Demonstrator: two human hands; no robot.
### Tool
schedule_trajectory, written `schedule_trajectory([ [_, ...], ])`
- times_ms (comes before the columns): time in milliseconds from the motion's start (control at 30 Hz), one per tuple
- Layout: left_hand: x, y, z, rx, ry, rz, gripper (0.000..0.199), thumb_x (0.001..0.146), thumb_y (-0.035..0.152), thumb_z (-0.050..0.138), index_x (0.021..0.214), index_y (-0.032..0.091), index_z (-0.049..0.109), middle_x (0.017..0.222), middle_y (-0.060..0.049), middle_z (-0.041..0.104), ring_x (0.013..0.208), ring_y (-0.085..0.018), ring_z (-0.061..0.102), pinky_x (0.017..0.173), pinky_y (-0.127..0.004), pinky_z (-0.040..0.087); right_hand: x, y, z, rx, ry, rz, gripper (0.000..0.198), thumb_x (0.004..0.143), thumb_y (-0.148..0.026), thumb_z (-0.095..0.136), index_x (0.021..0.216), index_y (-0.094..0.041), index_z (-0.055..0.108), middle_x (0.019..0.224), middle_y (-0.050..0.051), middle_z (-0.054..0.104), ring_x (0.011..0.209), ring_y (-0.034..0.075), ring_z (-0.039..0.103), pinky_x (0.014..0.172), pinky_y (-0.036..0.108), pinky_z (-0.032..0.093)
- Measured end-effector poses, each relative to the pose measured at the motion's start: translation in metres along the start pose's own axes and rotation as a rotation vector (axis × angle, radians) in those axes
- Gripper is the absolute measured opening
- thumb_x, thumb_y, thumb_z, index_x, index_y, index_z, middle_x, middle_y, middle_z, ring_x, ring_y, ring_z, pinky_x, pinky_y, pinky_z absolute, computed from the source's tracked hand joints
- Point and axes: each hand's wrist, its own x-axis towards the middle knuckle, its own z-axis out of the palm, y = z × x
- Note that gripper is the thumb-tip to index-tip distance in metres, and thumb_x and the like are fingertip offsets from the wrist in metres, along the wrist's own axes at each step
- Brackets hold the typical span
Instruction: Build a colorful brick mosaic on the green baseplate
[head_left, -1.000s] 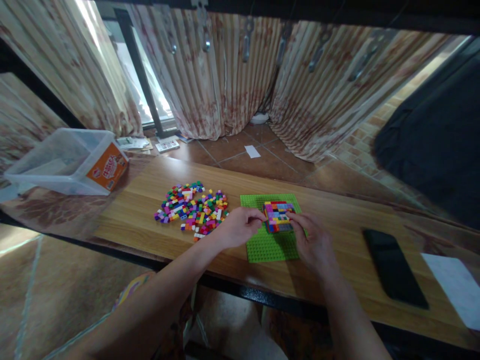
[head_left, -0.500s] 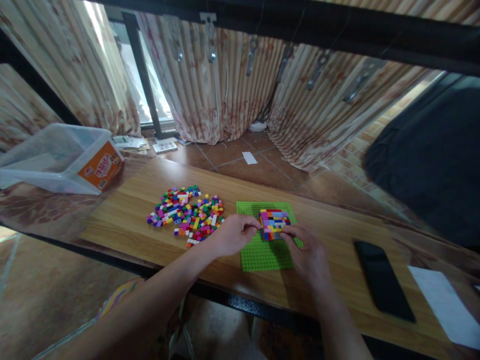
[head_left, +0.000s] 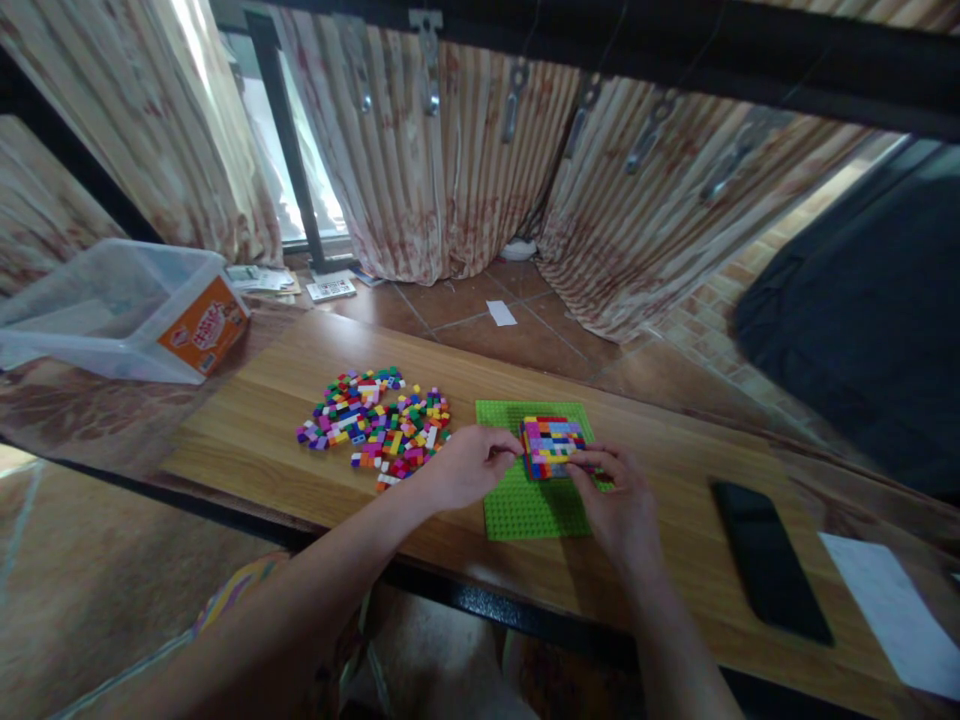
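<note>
A low block of multicoloured building bricks stands on a green studded baseplate. At its left edge is my left hand, thumb and forefinger drawn together, the tips at or against the bricks. What lies between them, if anything, is too small to see. From the right, my right hand reaches over the block's near right corner. Its thumb and forefinger are pinched at the top bricks and partly cover them; I cannot make out what is between those fingertips.
Left of the baseplate, loose coloured bricks lie spread on the wooden table. A clear plastic bin with an orange label stands at the far left. To the right lie a black phone and a white paper sheet.
My right thumb and forefinger have shifted slightly at the block's near right corner. My left hand stays at the left edge. The whole view has moved a little.
</note>
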Motion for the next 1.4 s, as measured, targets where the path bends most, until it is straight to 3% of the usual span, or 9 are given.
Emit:
schedule_trajectory([
  [533, 0.0, 0.0, 0.002, 0.029, 0.007, 0.014, 0.024, 0.083, 0.015, 0.05, 0.09, 0.017, 0.073, 0.076, -0.001, 0.07, 0.068, -0.013, 0.059, 0.062, -0.021, 0.043, 0.004, 0.009, -0.002, 0.077, -0.019, 0.082, 0.028, 0.077, -0.046, 0.066, 0.086, -0.02, 0.072, 0.109, 0.011, 0.063, 0.094, 0.023, 0.062, 0.076, 0.041, 0.053],
  [733, -0.001, 0.001, 0.001, 0.064, -0.011, 0.017, 0.026, 0.084, 0.015, 0.048, 0.091, 0.015, 0.073, 0.076, -0.001, 0.07, 0.065, -0.013, 0.058, 0.06, -0.021, 0.042, 0.004, 0.013, 0.001, 0.19, -0.03, 0.184, 0.026, 0.076, -0.043, 0.066, 0.086, -0.02, 0.072, 0.111, 0.01, 0.065, 0.097, 0.023, 0.062, 0.076, 0.039, 0.053],
  [933, -0.002, -0.001, 0.001, 0.056, -0.008, 0.023, 0.025, 0.084, 0.015, 0.048, 0.09, 0.017, 0.072, 0.075, 0.0, 0.069, 0.066, -0.012, 0.057, 0.059, -0.02, 0.041, 0.004, 0.011, 0.002, 0.272, -0.026, 0.29, 0.029, 0.076, -0.043, 0.065, 0.09, -0.019, 0.071, 0.105, 0.01, 0.069, 0.097, 0.023, 0.063, 0.083, 0.042, 0.051],
  [1133, -0.001, -0.002, 0.002, 0.072, -0.01, 0.033, 0.025, 0.084, 0.014, 0.048, 0.091, 0.017, 0.072, 0.077, -0.001, 0.07, 0.067, -0.013, 0.058, 0.06, -0.021, 0.042, 0.006, 0.01, 0.007, 0.304, 0.009, 0.34, 0.031, 0.07, -0.044, 0.07, 0.085, -0.017, 0.071, 0.087, 0.007, 0.071, 0.082, 0.021, 0.065, 0.076, 0.039, 0.052],
  [1400, 0.0, -0.002, 0.002, 0.076, -0.028, 0.024, 0.025, 0.084, 0.014, 0.048, 0.092, 0.017, 0.071, 0.078, -0.001, 0.07, 0.068, -0.013, 0.059, 0.062, -0.022, 0.043, 0.008, 0.009, 0.011, 0.436, 0.033, 0.456, 0.032, 0.061, -0.041, 0.076, 0.081, -0.017, 0.07, 0.081, 0.005, 0.071, 0.075, 0.019, 0.064, 0.071, 0.035, 0.052],
])
